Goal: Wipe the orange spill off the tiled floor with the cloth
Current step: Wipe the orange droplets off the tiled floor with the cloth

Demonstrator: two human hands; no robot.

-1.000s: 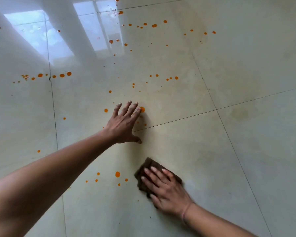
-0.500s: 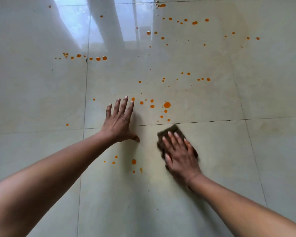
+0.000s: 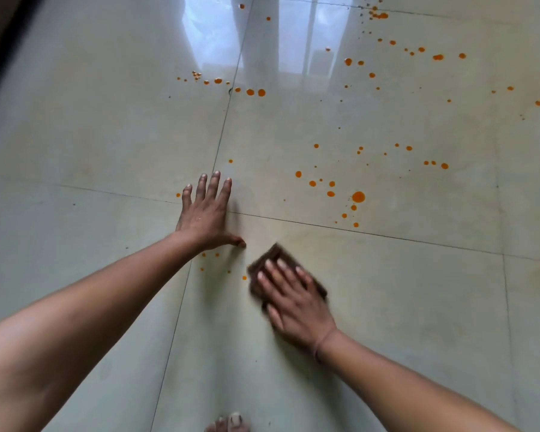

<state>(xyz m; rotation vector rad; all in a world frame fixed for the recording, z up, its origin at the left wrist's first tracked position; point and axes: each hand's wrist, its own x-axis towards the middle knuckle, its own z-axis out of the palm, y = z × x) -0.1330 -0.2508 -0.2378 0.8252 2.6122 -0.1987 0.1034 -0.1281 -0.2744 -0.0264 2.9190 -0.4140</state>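
Note:
Orange drops [image 3: 358, 197] are scattered over the glossy pale tiled floor [image 3: 418, 307], thickest ahead and to the right. A few small drops [image 3: 244, 278] lie between my hands. My right hand [image 3: 296, 302] presses flat on a dark brown cloth [image 3: 270, 260], which shows at my fingertips and is blurred by motion. My left hand [image 3: 205, 213] is spread flat on the floor, left of the cloth, with nothing in it. A faint yellowish smear marks the tile just beyond the cloth.
More orange drops run along the far tiles [image 3: 250, 92] and at the upper right [image 3: 438, 57]. Bright window reflections cross the floor at the top. A dark edge [image 3: 0, 42] borders the upper left corner. Toes of a bare foot [image 3: 231, 422] show at the bottom.
My right hand slid the cloth up toward the tile joint, then back down and left toward the small drops. My left hand stayed planted while the view shifted left.

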